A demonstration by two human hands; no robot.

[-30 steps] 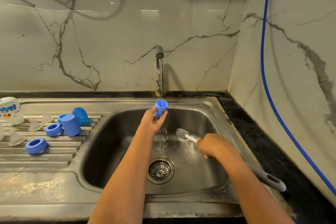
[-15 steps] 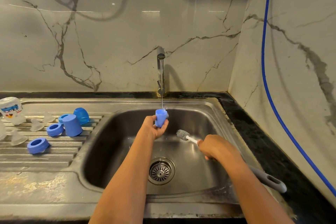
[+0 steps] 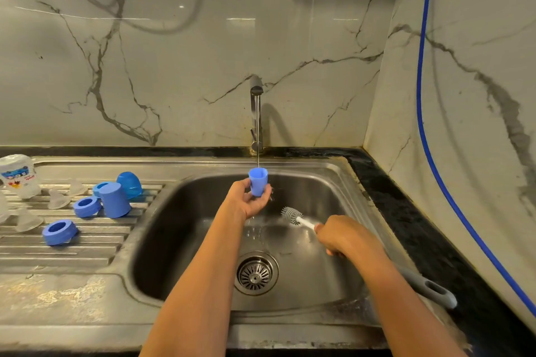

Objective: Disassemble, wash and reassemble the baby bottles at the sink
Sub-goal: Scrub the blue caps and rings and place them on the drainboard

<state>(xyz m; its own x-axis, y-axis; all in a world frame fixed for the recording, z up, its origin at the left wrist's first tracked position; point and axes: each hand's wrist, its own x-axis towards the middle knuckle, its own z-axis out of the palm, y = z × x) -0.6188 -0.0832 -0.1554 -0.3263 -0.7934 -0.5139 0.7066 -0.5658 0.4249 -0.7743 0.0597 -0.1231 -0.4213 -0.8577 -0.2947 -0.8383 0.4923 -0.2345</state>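
The left hand (image 3: 246, 200) is holding a small blue cap (image 3: 258, 181) up over the sink (image 3: 179, 240), with its open end facing up. Its grip is curling round the cap, thumb on one side and fingers under it. A thin line of water (image 3: 257, 139) is running down from the tap (image 3: 256, 90) right into the cap.

The right hand (image 3: 345, 236) is lower and to the right, inside the sink. Its grip is wrapping tight round the brush (image 3: 291, 214), close behind the bristles. The bristle end is pointing toward the left hand and is near it but not touching. The grey handle end is sticking out past the wrist, over the front right edge of the sink.

The drain (image 3: 255, 273) is sitting between the two arms.

On the ribbed drying side, left of the sink, a second cap (image 3: 114, 200) is standing upside down. Next to it are lying a blue dome lid (image 3: 130, 184) and two blue rings (image 3: 86, 206) (image 3: 59, 231). Clear teats (image 3: 58, 198) and a bottle (image 3: 18, 175) are sitting farther left.
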